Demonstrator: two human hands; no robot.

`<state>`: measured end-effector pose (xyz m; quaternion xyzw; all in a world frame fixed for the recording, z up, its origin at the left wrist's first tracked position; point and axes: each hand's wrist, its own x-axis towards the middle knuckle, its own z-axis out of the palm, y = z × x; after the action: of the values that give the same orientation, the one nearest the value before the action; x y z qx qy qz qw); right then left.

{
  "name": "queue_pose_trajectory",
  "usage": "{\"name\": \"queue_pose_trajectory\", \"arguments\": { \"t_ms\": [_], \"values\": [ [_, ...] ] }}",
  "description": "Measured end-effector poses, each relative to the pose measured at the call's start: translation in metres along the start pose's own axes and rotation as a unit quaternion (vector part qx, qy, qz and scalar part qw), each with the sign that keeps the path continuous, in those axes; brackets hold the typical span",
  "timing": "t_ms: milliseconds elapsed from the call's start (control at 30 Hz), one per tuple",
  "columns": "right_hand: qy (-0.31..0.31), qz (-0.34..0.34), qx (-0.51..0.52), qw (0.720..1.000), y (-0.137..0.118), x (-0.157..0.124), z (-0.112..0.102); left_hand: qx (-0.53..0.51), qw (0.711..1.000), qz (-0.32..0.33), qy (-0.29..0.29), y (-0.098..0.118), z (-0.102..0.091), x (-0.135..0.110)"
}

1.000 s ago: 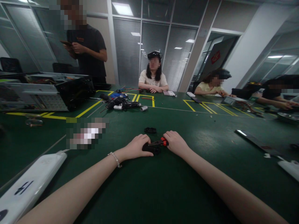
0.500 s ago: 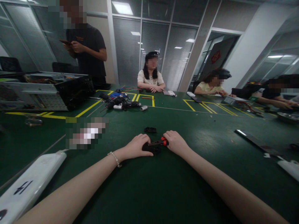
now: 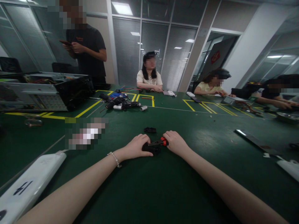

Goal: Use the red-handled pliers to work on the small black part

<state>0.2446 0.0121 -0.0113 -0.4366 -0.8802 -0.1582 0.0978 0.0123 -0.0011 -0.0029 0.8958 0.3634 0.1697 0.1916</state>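
My left hand (image 3: 138, 146) is closed around a black plastic-looking part (image 3: 155, 151) low over the green table; its exact kind I cannot make out. My right hand (image 3: 174, 142) grips the red handles of a pair of pliers (image 3: 158, 142). The pliers' dark jaws point left and reach the upper side of the black part, near my left thumb and fingers. Whether the jaws pinch anything is too small to tell. Just beyond my hands lies a second small black piece (image 3: 149, 130), touched by neither hand.
A white power bank-like slab (image 3: 35, 180) lies at the left. An open computer case (image 3: 46, 93) stands at the far left. A dark pile of tools and cables (image 3: 121, 102) sits ahead. A flat dark device (image 3: 252, 140) rests at the right. Several people are around the table.
My hands, the pliers and the black part look almost unmoved. The person seated opposite has shifted slightly to the left.
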Motion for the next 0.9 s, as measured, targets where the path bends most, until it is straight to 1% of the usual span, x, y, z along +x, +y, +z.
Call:
{"name": "queue_pose_trajectory", "arguments": {
  "t_ms": [267, 533, 767, 900],
  "values": [
    [0.000, -0.013, 0.003, 1.000, 0.0010, 0.0005, -0.0008, 0.000, 1.000, -0.004, -0.005, 0.0033, -0.0026, -0.0009],
    [0.000, 0.000, -0.003, 1.000, -0.0003, 0.0007, -0.0005, 0.006, 1.000, -0.006, -0.002, 0.0021, -0.0015, -0.0005],
    [-0.010, -0.009, 0.003, 1.000, -0.0001, 0.0011, -0.0005, 0.000, 1.000, -0.004, -0.005, 0.0032, -0.0027, -0.0008],
    [-0.012, -0.002, 0.004, 1.000, -0.0012, 0.0010, -0.0031, 0.000, 1.000, -0.008, -0.007, 0.0034, -0.0030, -0.0013]
  ]
}}
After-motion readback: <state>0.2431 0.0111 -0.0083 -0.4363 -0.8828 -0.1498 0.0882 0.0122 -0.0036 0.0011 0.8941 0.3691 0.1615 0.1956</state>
